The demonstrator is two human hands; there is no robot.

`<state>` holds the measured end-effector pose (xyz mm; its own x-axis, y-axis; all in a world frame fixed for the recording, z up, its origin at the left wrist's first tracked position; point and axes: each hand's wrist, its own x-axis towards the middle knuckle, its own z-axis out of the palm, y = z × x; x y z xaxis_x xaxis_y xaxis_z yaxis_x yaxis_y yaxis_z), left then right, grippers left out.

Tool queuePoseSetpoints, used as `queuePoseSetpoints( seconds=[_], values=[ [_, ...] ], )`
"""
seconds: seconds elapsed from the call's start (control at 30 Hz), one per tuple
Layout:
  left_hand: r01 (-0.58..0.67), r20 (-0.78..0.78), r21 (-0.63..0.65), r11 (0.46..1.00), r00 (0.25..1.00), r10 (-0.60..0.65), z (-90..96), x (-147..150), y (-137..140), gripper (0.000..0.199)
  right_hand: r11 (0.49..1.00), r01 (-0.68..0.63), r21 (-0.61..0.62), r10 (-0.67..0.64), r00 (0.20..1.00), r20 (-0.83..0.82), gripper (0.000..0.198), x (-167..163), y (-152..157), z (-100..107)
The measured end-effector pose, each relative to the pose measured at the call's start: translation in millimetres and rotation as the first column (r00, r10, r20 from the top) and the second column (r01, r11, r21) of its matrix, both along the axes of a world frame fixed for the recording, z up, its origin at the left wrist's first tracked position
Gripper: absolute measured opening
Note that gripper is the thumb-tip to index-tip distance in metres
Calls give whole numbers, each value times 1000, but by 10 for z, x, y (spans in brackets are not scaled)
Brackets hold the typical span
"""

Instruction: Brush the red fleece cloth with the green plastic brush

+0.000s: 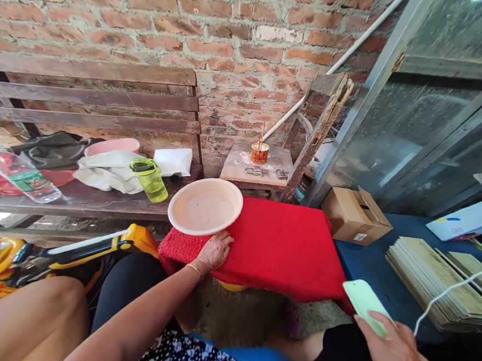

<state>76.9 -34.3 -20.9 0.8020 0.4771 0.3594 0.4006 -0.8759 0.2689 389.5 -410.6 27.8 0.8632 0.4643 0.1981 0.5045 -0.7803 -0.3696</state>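
Observation:
My left hand (215, 252) lies on the red cloth (286, 243) over a low table, its fingers bent slightly and resting beside the near rim of a pale pink basin (205, 207). Nothing shows in that hand. The basin stands upright on the far left part of the cloth. At the lower right, my right hand (390, 340) is closed around a flat, pale green object (367, 301) with rounded corners, held past the cloth's near right corner. What kind of object it is I cannot tell. A white cord (458, 286) passes by that hand.
Stacked thin boards (442, 282) and a cardboard box (354, 216) sit on a blue surface to the right. A wooden bench (145, 104) holds a green bottle (152, 184), a clear bottle (28, 176) and cloths. A chair (240, 167) bears a small cup (259, 153) and padlocks.

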Motion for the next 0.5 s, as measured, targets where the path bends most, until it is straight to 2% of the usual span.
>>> queuePoseSetpoints(
  seconds=[0.07, 0.1, 0.17, 0.23, 0.3, 0.37, 0.43, 0.5],
  values=[
    [-2, 1, 3, 1000, 1000, 2, -5, -2, 1, 30, 997, 70, 7, -71, 997, 35, 46, 54, -91, 29],
    [-3, 2, 6, 1000, 1000, 3, -5, -3, 1, 30, 998, 44, 37, -45, 999, 30, 47, 36, -80, 26],
    [-3, 4, 11, 1000, 1000, 3, -3, -3, 0, 30, 987, -105, 125, 105, 994, 8, 47, -88, 52, -12],
    [0, 1, 13, 1000, 1000, 0, 3, -2, -1, 30, 936, -308, 172, 310, 951, 11, 43, -274, 273, -63],
    [6, -1, 13, 1000, 1000, -6, 11, 0, -3, 29, 862, -490, 129, 491, 871, 20, 34, -424, 472, -99],
    [6, 2, 10, 1000, 1000, -6, 18, 1, -4, 30, 814, -579, 49, 579, 815, 18, 27, -450, 533, -111],
    [0, 12, 4, 1000, 1000, 0, 21, 3, -5, 31, 817, -576, -2, 576, 817, 24, 26, -321, 401, -110],
    [1, 18, 0, 1000, 1000, -1, 19, 4, -3, 31, 862, -505, -45, 506, 861, 48, 29, -82, 114, -95]
  ],
)
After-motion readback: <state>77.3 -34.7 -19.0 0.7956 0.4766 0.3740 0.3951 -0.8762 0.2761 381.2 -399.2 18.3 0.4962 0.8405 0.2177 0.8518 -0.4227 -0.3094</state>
